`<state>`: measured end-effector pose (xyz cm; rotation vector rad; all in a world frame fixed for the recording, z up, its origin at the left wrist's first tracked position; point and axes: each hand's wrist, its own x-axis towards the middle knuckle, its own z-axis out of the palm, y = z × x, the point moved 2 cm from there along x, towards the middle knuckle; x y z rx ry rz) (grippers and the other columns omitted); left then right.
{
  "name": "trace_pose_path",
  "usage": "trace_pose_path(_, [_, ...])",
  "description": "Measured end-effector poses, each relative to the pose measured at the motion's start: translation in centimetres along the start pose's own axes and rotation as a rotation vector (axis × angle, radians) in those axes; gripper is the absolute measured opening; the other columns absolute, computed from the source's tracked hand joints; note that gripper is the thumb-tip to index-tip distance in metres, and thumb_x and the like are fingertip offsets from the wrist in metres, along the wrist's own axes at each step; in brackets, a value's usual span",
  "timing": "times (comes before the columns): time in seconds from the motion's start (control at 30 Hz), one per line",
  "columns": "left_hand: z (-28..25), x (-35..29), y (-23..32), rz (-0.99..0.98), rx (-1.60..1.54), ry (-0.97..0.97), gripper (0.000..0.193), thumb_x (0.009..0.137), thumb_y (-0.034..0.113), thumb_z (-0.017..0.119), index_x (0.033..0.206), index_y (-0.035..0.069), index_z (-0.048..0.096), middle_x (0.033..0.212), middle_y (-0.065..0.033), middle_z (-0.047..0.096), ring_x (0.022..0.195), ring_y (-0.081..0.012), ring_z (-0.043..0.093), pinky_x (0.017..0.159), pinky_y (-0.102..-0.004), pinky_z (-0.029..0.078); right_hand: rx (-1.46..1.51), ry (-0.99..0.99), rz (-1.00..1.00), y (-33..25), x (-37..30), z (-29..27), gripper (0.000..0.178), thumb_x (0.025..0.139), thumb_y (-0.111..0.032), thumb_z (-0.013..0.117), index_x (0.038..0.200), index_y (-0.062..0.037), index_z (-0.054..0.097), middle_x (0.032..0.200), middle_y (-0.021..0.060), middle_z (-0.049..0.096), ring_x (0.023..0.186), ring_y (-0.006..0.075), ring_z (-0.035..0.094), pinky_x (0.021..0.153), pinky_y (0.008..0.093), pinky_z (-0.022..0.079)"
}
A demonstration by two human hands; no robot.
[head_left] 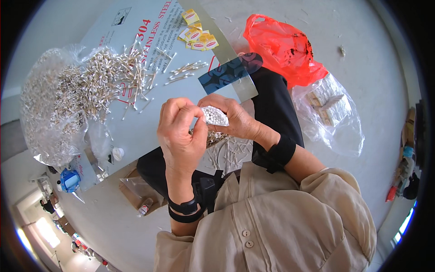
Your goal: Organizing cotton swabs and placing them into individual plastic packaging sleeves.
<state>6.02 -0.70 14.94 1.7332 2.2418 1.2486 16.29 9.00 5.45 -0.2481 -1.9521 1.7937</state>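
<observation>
My right hand [240, 119] is wrapped round a small pack of cotton swabs [216, 116], its round white tips facing up in a tight cluster. At the pack's left end my left hand [181, 127] is closed, thumb and forefinger pinched together against its edge. What those fingertips hold is hidden. Just below the hands, loose cotton swabs [232, 152] lie over my lap, partly covered by my left hand. To the left, a big heap of cotton swabs [86, 88] spills out of a clear plastic bag [38, 109] onto the metal-sheet tabletop [167, 97].
Small yellow-and-white packets [198, 37] lie at the table's far edge. On the right are a red plastic bag [276, 47] and a clear bag of packed swabs [333, 106]. A cardboard box [156, 199] stands lower left, near a blue container [70, 180].
</observation>
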Motion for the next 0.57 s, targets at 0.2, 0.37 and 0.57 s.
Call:
trace_pose_path(0.2, [0.44,-0.02,0.46,-0.090,0.099,-0.047,0.018,0.070,-0.004,0.072,0.084,0.004,0.063,0.083,-0.0062,0.054,0.079,-0.0255,0.058,0.064,-0.0381,0.048,-0.072,0.040,-0.067,0.29,-0.01,-0.15,0.042,0.076,-0.011,0.082,0.112,-0.0022,0.061,0.112,0.0104,0.063,0.103,0.0295,0.061,0.090,0.0380,0.049])
trace_pose_path(0.37, [0.76,0.00,0.53,-0.132,0.144,-0.096,0.017,0.070,-0.003,0.072,0.082,0.005,0.062,0.081,-0.0052,0.054,0.079,-0.0252,0.059,0.064,-0.0387,0.049,-0.079,0.079,-0.054,0.51,-0.02,-0.01,0.040,0.076,-0.009,0.081,0.109,-0.0014,0.062,0.110,0.0107,0.064,0.102,0.0293,0.062,0.089,0.0373,0.049])
trace_pose_path(0.57, [0.93,0.08,0.54,-0.098,0.223,-0.116,0.018,0.070,-0.003,0.073,0.082,0.004,0.062,0.081,-0.0058,0.054,0.079,-0.0256,0.059,0.065,-0.0387,0.049,-0.106,0.097,-0.028,0.97,-0.28,0.04,0.035,0.078,-0.007,0.078,0.109,-0.0017,0.062,0.112,0.0113,0.062,0.103,0.0287,0.062,0.089,0.0365,0.050])
